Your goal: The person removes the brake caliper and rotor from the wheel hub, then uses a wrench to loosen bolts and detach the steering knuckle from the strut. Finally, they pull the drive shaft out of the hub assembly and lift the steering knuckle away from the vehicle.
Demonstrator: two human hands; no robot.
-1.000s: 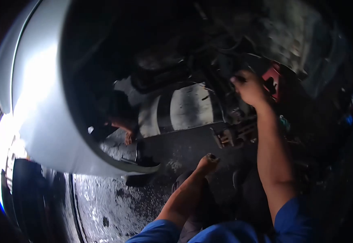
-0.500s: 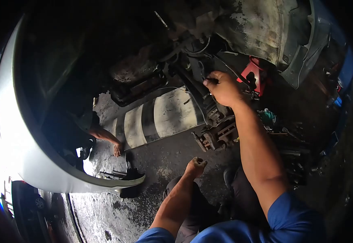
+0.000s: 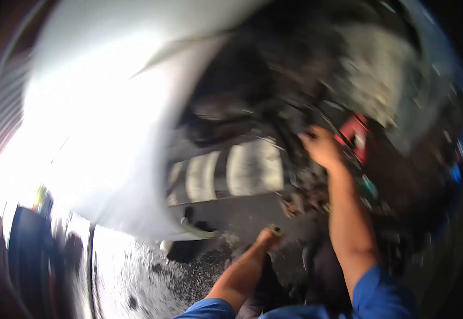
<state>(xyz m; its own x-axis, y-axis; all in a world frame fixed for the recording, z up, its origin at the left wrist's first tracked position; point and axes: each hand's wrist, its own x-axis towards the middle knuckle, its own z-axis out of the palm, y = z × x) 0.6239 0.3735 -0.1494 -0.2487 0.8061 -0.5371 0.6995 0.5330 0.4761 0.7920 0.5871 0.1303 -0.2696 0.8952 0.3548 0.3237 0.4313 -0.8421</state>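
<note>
The whole view is smeared by motion. My right hand (image 3: 323, 148) is raised at the dark axle and suspension parts (image 3: 290, 135) under the car, its fingers curled together. What they hold or press on is too blurred to name. Lower down, over my knees, my left hand (image 3: 270, 237) is closed, and its palm side is hidden. Between the two hands sits a rusty brake caliper assembly (image 3: 294, 204), touched by neither as far as I can see.
A pale car body panel (image 3: 120, 181) curves across the left. Behind the axle lies a black-and-cream striped board (image 3: 253, 167). Right of my hand stands a red jack stand (image 3: 355, 135). A worn wheel-arch liner (image 3: 375, 74) hangs at upper right, and a green item (image 3: 368, 187) lies below.
My view has swung left, so the body panel fills more of it and things sit further right. Another person's hand on the floor is no longer visible. Both my hands keep similar poses.
</note>
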